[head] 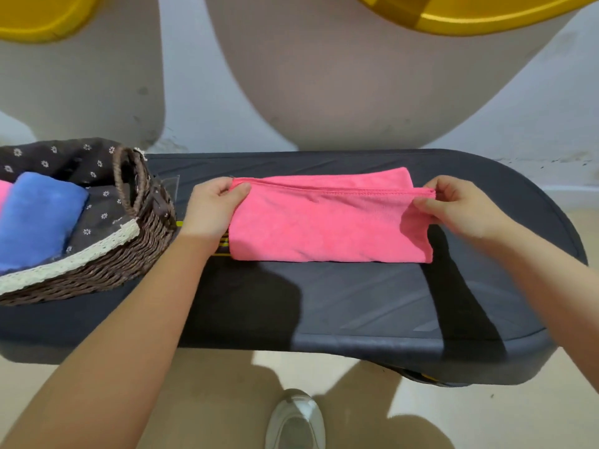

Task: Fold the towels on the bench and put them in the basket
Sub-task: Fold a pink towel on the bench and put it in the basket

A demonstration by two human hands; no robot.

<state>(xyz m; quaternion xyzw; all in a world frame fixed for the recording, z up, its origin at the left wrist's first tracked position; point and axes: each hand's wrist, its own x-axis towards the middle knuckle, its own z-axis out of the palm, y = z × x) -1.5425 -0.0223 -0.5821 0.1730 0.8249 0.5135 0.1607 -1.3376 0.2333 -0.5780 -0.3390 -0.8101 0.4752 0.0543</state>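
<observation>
We see a pink towel (pixel 327 222) lying folded in half on the dark padded surface (pixel 356 303), its doubled hemmed edges on the far side and the fold on the near side. The left hand (pixel 210 209) has its grip pinching the towel's far left corner, thumb on top and fingers curled beneath. The right hand (pixel 457 205) has its grip pinching the far right corner in the same way, lifting the cloth a little there. At the left end of the surface sits a woven basket (pixel 139 251) with a dark flowered lining and a lace trim; a folded blue towel (pixel 35 218) lies inside it, with a sliver of another pink cloth (pixel 4 196) just beside it at the frame's edge. Below the surface, a shoe (pixel 296 419) stands on the pale floor (pixel 486 416)
</observation>
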